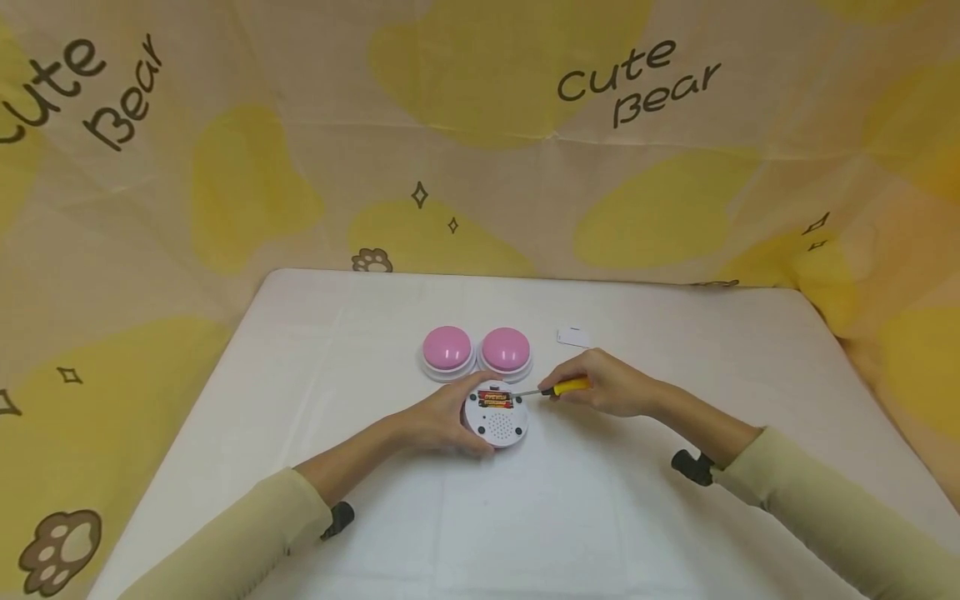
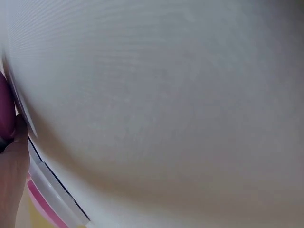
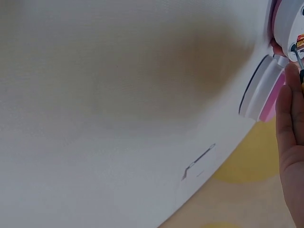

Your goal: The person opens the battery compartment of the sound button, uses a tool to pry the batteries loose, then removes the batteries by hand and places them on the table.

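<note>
My left hand (image 1: 444,418) grips a round white button device (image 1: 501,429) by its edge, its underside facing up. Two batteries (image 1: 495,399) with red and black wrappers lie in its open compartment, above a patch of speaker holes. Between my right hand's fingers is a screwdriver (image 1: 567,386) with a yellow and black handle; its tip meets the compartment's right end. In the right wrist view, part of the white device (image 3: 286,28) and my right hand (image 3: 292,133) show at the right edge. Only part of my left hand (image 2: 14,175) appears in the left wrist view.
Two pink-topped buttons, a left one (image 1: 447,348) and a right one (image 1: 506,350), stand side by side just behind the held device. A small white cover (image 1: 573,337) lies flat to their right. A patterned yellow cloth (image 1: 465,100) hangs behind the white table (image 1: 337,533).
</note>
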Demonstrator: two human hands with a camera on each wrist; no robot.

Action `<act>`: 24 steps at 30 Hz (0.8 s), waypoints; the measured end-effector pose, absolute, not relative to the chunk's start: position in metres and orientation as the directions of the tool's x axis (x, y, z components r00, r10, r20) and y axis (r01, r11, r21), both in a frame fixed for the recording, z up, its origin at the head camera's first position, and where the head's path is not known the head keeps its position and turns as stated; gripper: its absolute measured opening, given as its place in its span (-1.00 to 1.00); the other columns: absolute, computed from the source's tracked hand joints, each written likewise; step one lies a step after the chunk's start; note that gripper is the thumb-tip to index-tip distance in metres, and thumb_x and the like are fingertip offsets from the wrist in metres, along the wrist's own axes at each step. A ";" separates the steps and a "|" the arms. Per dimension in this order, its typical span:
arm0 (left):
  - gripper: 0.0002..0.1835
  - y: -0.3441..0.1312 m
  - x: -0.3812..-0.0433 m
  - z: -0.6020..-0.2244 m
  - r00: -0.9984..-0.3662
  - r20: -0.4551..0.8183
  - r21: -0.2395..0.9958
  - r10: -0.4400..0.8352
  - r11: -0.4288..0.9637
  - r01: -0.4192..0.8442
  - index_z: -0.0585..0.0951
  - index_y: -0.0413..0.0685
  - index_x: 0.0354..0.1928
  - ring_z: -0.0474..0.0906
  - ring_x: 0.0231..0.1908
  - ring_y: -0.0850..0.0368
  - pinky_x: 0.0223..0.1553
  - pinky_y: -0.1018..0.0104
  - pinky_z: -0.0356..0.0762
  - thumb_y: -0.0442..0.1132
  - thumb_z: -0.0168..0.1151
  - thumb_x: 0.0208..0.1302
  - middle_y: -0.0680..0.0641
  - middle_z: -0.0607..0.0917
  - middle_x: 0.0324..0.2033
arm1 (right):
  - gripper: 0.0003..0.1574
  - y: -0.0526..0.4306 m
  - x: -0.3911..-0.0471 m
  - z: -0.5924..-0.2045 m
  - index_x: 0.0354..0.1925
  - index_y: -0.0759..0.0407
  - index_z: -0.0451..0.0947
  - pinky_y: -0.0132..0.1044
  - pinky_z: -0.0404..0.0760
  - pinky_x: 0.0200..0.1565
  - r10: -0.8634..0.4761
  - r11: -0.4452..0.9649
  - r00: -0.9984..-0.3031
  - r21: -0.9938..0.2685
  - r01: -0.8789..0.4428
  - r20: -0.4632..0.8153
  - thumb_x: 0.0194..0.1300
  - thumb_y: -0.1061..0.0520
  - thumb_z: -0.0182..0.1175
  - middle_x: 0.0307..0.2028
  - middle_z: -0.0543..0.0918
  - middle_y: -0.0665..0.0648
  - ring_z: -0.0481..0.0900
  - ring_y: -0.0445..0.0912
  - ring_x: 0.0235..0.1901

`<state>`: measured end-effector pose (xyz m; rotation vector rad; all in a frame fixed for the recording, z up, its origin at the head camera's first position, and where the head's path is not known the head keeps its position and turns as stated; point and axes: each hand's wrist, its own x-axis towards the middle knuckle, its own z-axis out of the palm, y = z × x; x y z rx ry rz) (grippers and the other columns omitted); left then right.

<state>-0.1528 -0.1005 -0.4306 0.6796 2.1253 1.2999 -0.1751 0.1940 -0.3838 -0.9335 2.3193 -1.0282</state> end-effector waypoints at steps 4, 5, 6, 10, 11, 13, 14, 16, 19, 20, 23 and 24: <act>0.05 -0.100 -0.153 -0.431 -0.719 -0.191 0.904 0.669 0.406 0.137 0.21 0.11 0.47 0.44 0.10 0.12 0.22 0.07 0.33 -0.16 0.61 -0.07 0.05 0.51 0.16 | -0.63 0.195 -0.175 -0.387 0.03 0.22 0.69 -0.31 0.56 0.06 -0.724 0.485 -0.681 -0.783 -0.389 -0.111 0.27 0.41 0.25 -0.04 0.74 0.08 0.66 -0.09 -0.02; 0.05 -0.100 -0.153 -0.431 -0.719 -0.191 0.904 0.668 0.406 0.137 0.21 0.10 0.47 0.44 0.10 0.12 0.22 0.07 0.33 -0.16 0.61 -0.07 0.05 0.51 0.16 | -0.63 0.195 -0.175 -0.387 0.03 0.22 0.69 -0.31 0.56 0.07 -0.720 0.486 -0.684 -0.786 -0.382 -0.113 0.27 0.41 0.26 -0.04 0.74 0.07 0.66 -0.09 -0.02; 0.05 -0.100 -0.153 -0.431 -0.720 -0.191 0.904 0.668 0.406 0.137 0.21 0.10 0.47 0.44 0.10 0.12 0.22 0.06 0.33 -0.16 0.61 -0.06 0.05 0.51 0.16 | -0.63 0.195 -0.175 -0.388 0.03 0.22 0.69 -0.31 0.56 0.07 -0.718 0.486 -0.686 -0.788 -0.379 -0.113 0.27 0.41 0.26 -0.04 0.74 0.07 0.66 -0.09 -0.02; 0.05 -0.100 -0.153 -0.430 -0.722 -0.199 0.901 0.662 0.414 0.132 0.21 0.11 0.47 0.43 0.11 0.13 0.23 0.05 0.33 -0.17 0.62 -0.07 0.06 0.50 0.17 | -0.62 0.195 -0.174 -0.390 0.04 0.21 0.69 -0.29 0.56 0.08 -0.711 0.482 -0.694 -0.796 -0.367 -0.110 0.27 0.41 0.27 -0.04 0.74 0.07 0.67 -0.09 -0.01; 0.06 -0.100 -0.153 -0.429 -0.724 -0.200 0.899 0.660 0.417 0.132 0.21 0.11 0.47 0.43 0.11 0.13 0.23 0.04 0.32 -0.16 0.62 -0.07 0.06 0.50 0.18 | -0.62 0.196 -0.174 -0.390 0.04 0.21 0.69 -0.28 0.56 0.08 -0.711 0.479 -0.695 -0.798 -0.365 -0.108 0.27 0.41 0.27 -0.04 0.74 0.07 0.67 -0.08 -0.01; 0.06 -0.100 -0.153 -0.429 -0.724 -0.208 0.897 0.657 0.424 0.128 0.21 0.13 0.48 0.42 0.11 0.13 0.23 0.06 0.31 -0.16 0.62 -0.07 0.07 0.48 0.18 | -0.62 0.196 -0.174 -0.391 0.04 0.21 0.69 -0.28 0.56 0.09 -0.712 0.472 -0.695 -0.803 -0.365 -0.102 0.27 0.41 0.27 -0.04 0.74 0.09 0.67 -0.08 0.00; 0.06 -0.100 -0.153 -0.429 -0.724 -0.207 0.898 0.658 0.422 0.127 0.21 0.12 0.48 0.42 0.11 0.13 0.23 0.05 0.31 -0.16 0.62 -0.07 0.06 0.48 0.18 | -0.62 0.196 -0.174 -0.392 0.04 0.21 0.69 -0.29 0.56 0.09 -0.712 0.469 -0.695 -0.804 -0.365 -0.100 0.27 0.41 0.27 -0.04 0.74 0.10 0.67 -0.08 0.00; 0.06 -0.100 -0.153 -0.429 -0.721 -0.210 0.900 0.660 0.418 0.121 0.20 0.13 0.48 0.42 0.11 0.14 0.23 0.06 0.30 -0.17 0.62 -0.07 0.07 0.48 0.18 | -0.62 0.196 -0.173 -0.392 0.04 0.21 0.69 -0.32 0.55 0.09 -0.712 0.466 -0.696 -0.808 -0.361 -0.099 0.27 0.41 0.27 -0.04 0.74 0.11 0.67 -0.08 0.00; 0.06 -0.100 -0.152 -0.429 -0.718 -0.209 0.905 0.664 0.409 0.115 0.20 0.13 0.48 0.42 0.11 0.14 0.23 0.07 0.31 -0.18 0.61 -0.07 0.07 0.49 0.17 | -0.62 0.196 -0.173 -0.393 0.04 0.22 0.69 -0.36 0.54 0.08 -0.710 0.458 -0.697 -0.815 -0.354 -0.097 0.26 0.41 0.27 -0.04 0.74 0.13 0.67 -0.07 0.00; 0.06 -0.101 -0.152 -0.429 -0.717 -0.209 0.906 0.665 0.407 0.113 0.20 0.13 0.48 0.42 0.11 0.14 0.23 0.07 0.31 -0.19 0.61 -0.07 0.08 0.49 0.17 | -0.62 0.196 -0.173 -0.393 0.04 0.22 0.69 -0.37 0.54 0.08 -0.709 0.456 -0.698 -0.819 -0.349 -0.098 0.26 0.41 0.27 -0.04 0.74 0.14 0.67 -0.07 0.00; 0.06 -0.101 -0.152 -0.429 -0.718 -0.211 0.905 0.663 0.409 0.112 0.20 0.13 0.48 0.42 0.10 0.14 0.22 0.08 0.31 -0.19 0.61 -0.07 0.09 0.49 0.17 | -0.62 0.197 -0.172 -0.393 0.04 0.24 0.69 -0.38 0.54 0.06 -0.708 0.449 -0.700 -0.825 -0.343 -0.094 0.26 0.41 0.27 -0.05 0.74 0.14 0.68 -0.06 0.00; 0.07 -0.100 -0.152 -0.429 -0.718 -0.211 0.906 0.663 0.409 0.112 0.20 0.13 0.48 0.42 0.10 0.14 0.22 0.08 0.32 -0.18 0.61 -0.07 0.09 0.49 0.17 | -0.62 0.197 -0.172 -0.394 0.04 0.25 0.68 -0.38 0.54 0.06 -0.708 0.446 -0.700 -0.827 -0.342 -0.093 0.26 0.41 0.27 -0.05 0.74 0.15 0.68 -0.06 0.00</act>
